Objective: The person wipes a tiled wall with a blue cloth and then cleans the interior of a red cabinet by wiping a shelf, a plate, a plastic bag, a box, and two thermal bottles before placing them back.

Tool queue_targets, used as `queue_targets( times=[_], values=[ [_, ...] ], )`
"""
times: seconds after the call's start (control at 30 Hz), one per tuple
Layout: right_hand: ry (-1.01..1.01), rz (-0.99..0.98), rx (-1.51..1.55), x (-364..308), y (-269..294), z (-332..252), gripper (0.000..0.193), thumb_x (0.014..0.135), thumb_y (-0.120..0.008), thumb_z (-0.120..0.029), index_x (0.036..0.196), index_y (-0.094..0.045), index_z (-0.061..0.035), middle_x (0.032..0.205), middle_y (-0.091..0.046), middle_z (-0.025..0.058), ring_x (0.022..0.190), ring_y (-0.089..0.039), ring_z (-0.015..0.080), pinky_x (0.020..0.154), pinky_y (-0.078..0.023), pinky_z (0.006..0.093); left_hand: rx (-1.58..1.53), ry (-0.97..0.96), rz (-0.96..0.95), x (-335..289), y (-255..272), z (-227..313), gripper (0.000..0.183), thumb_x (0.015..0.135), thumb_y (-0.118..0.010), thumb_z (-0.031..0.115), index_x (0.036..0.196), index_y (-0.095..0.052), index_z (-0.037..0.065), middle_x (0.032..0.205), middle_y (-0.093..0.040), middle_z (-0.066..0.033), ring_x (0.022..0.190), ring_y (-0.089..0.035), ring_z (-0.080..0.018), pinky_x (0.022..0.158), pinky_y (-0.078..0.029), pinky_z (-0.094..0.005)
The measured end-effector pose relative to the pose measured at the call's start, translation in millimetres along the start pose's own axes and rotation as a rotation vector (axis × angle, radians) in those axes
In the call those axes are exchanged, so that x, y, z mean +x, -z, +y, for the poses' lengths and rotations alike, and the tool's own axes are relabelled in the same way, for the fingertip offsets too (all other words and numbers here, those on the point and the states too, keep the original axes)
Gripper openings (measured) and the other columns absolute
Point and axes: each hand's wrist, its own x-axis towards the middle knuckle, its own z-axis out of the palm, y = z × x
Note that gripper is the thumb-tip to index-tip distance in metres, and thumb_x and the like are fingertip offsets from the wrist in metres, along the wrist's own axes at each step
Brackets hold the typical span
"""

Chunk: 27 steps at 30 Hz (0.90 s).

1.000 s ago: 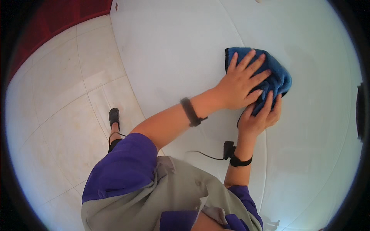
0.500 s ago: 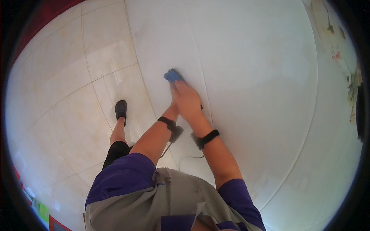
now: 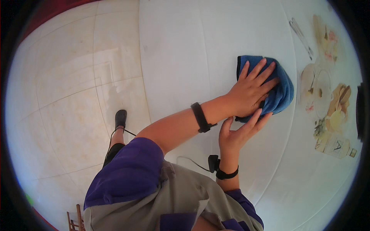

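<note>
A blue cloth (image 3: 283, 82) with dark edging lies spread on the white surface (image 3: 173, 77), right of the middle. On top of it my left hand (image 3: 252, 88) presses flat, its fingers spread. Just below, my right hand (image 3: 236, 134) has its fingers stretched and thumb apart, fingertips at the near edge of the cloth. What lies under my left palm is hidden. Each wrist wears a black strap, and the right one carries a small black box (image 3: 214, 163).
Pictures of a bottle (image 3: 337, 147), flowers and cutlery show along the right side of the white surface. To the left is a tiled floor (image 3: 65, 96). A foot in a dark clog (image 3: 121, 118) stands there. Brown wooden legs (image 3: 79, 217) appear at the lower left.
Both hands have moved right with the cloth. It was bunched under my overlapping hands and is now spread wider. My right hand has come back toward me, apart from the left palm.
</note>
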Motion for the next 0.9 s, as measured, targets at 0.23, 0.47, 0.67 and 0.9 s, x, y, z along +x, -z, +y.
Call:
queue_targets(
  times=[0.23,0.47,0.67,0.9],
  values=[
    [0.192,-0.372,-0.118,-4.2,-88.3,19.2,0.064,0.075,-0.054,0.000,0.136,-0.037,-0.0003,0.141,-0.032,0.0262,0.130,-0.031,0.0435,0.106,-0.027,0.0491,0.142,0.331,0.018,-67.4,-2.1,-122.7,0.071,0.079,-0.058,0.027,0.140,-0.028,0.005,0.150,-0.014,-0.0191,0.141,-0.005,-0.0345,0.107,-0.010,-0.0595],
    [0.334,-0.655,0.033,-4.3,-175.4,-13.0,0.053,0.078,-0.051,-0.002,0.130,-0.046,-0.0034,0.140,-0.040,0.0144,0.128,-0.039,0.0308,0.104,-0.033,0.0417,0.368,0.774,-0.330,-155.1,-3.7,-242.7,0.089,0.080,-0.059,0.042,0.144,-0.013,0.001,0.150,-0.007,-0.0224,0.140,-0.005,-0.0359,0.110,-0.011,-0.0526],
    [0.090,-0.232,0.110,36.3,-89.9,7.6,0.047,0.079,-0.048,0.005,0.126,-0.050,0.0002,0.136,-0.043,0.0191,0.125,-0.041,0.0372,0.104,-0.032,0.0452,0.089,0.366,-0.145,-44.8,19.5,-118.6,0.084,0.082,-0.056,0.034,0.142,-0.012,-0.005,0.149,-0.004,-0.0255,0.139,-0.001,-0.0400,0.110,-0.009,-0.0528],
    [0.082,-0.260,0.029,49.3,-114.6,1.9,0.051,0.077,-0.042,0.010,0.127,-0.049,0.0019,0.137,-0.040,0.0208,0.128,-0.037,0.0406,0.105,-0.031,0.0457,0.245,0.365,-0.141,-20.2,31.6,-132.8,0.078,0.082,-0.052,0.025,0.141,-0.012,-0.008,0.150,-0.003,-0.0249,0.140,0.002,-0.0396,0.110,-0.005,-0.0543]
  ],
)
